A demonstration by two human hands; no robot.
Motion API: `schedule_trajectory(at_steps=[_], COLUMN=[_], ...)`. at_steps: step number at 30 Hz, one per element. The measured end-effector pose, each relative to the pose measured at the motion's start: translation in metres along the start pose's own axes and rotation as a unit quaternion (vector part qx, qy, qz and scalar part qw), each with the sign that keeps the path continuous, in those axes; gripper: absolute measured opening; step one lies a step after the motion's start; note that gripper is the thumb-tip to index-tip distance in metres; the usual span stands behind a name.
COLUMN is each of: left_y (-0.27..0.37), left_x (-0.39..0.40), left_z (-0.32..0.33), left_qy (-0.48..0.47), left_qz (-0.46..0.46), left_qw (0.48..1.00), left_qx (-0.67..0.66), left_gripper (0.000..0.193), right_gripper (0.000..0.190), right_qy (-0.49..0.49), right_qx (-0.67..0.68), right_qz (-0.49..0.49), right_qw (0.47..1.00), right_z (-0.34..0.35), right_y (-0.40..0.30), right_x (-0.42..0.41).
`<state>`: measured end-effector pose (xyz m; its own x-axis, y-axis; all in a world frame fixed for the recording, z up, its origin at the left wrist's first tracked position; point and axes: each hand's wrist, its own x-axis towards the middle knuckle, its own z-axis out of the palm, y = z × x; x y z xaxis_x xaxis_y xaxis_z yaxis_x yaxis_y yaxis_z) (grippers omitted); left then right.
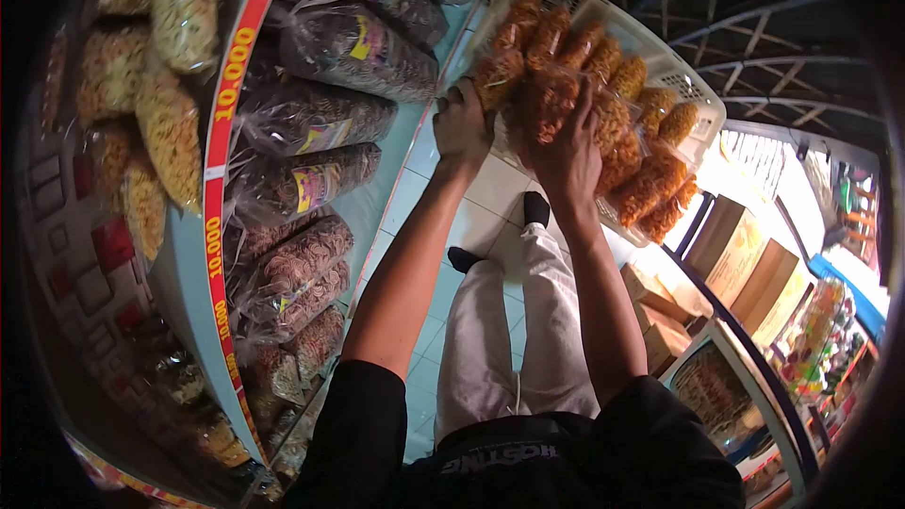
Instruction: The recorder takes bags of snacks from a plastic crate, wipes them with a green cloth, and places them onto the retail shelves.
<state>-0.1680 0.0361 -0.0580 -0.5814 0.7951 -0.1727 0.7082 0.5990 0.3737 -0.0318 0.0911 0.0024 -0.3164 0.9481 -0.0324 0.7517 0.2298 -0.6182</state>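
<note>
A cream plastic basket (707, 102) lies in front of me, holding several clear bags of orange-brown snacks (604, 60). My right hand (569, 155) has its fingers over the side of a clear bag of reddish snacks (553, 102) on top of the others; its thumb is hidden. At the basket's near left corner is my left hand (463, 124), fingers curled, right beside another snack bag (499, 76). Whether it grips that bag or the basket's rim cannot be made out.
Left, a shelf with a red-and-yellow price strip (214, 226) holds bags of dark curled snacks (360, 49). Pale snack bags (185, 7) hang or stand farther left. Cardboard boxes (721, 237) and a framed glass-topped case (717, 389) are on the right. White floor tiles (481, 226) lie below.
</note>
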Motion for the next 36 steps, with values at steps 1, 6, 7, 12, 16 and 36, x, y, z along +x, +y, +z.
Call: schedule_trajectory(at_steps=[1, 6, 7, 12, 16, 36], left_y=[-0.004, -0.009, -0.006, -0.024, -0.043, -0.301], left_x=[-0.002, -0.019, -0.026, -0.077, -0.121, -0.103], left_z=[-0.001, -0.001, -0.011, -0.064, -0.131, -0.335], left_qy=[0.022, 0.058, 0.055, 0.135, 0.182, 0.427], left_qz=[0.002, 0.031, 0.025, 0.07, 0.093, 0.097], left_qw=[1.0, 0.996, 0.996, 0.973, 0.959, 0.896], left_qx=[0.003, -0.059, -0.069, -0.174, -0.195, -0.078], left_gripper=[0.054, 0.071, 0.07, 0.058, 0.055, 0.041], right_gripper=[0.09, 0.086, 0.081, 0.055, 0.049, 0.068], right_qy=[-0.014, 0.014, -0.012, 0.035, 0.058, -0.49], right_qx=[0.003, -0.034, -0.074, -0.062, 0.013, 0.608], right_qz=[0.008, -0.057, -0.016, -0.032, -0.202, 0.056], right_qw=[1.0, 0.998, 0.997, 0.997, 0.977, 0.622], right_z=[-0.002, -0.015, -0.018, -0.028, -0.024, 0.04], right_y=[-0.004, 0.0, -0.001, -0.026, -0.05, -0.334], right_x=[-0.002, -0.007, -0.008, -0.012, -0.015, -0.178])
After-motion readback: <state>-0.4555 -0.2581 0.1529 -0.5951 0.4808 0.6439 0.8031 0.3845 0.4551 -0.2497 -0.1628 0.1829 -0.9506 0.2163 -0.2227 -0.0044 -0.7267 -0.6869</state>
